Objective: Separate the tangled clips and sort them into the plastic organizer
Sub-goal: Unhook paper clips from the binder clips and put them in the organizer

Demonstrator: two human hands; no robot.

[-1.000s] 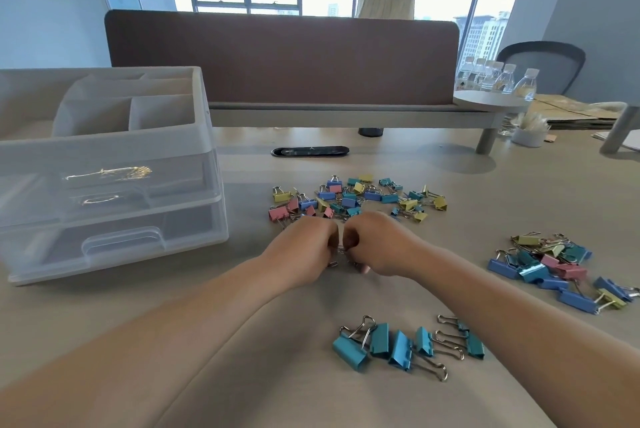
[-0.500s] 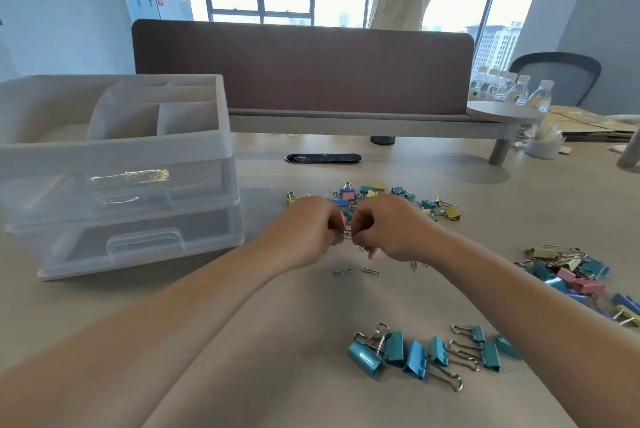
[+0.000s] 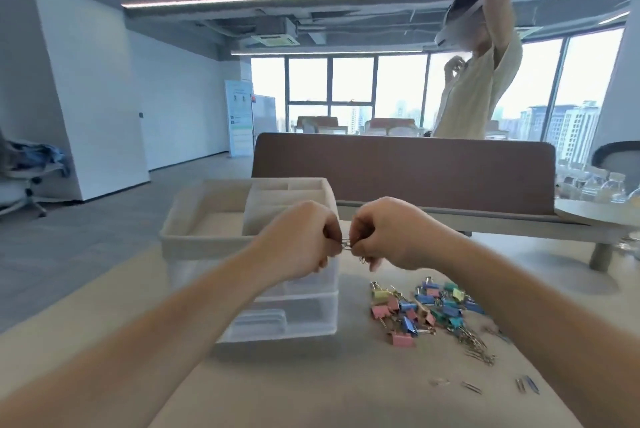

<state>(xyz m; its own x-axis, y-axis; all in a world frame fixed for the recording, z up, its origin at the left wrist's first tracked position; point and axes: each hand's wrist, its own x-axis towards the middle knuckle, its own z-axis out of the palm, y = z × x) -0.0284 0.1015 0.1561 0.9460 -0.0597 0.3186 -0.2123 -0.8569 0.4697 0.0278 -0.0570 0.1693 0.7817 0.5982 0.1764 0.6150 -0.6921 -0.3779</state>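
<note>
A short tangle of silver wire paper clips (image 3: 346, 245) is held in the air just in front of the translucent plastic drawer organizer's (image 3: 194, 237) upper right corner, with its long axis running left to right. The left hand (image 3: 301, 240) pinches one end and the right hand (image 3: 388, 233) the other, fingers curled tight, neither hand nearer. Freeing them likely means working along that axis. A pile of pastel metal binder clips (image 3: 426, 310) lies on the tabletop (image 3: 311, 375) right of the organizer.

Bare arms enter from the frame's lower corners, uncovered down to the left hand (image 3: 302, 241) and right hand (image 3: 390, 233) at centre.
</note>
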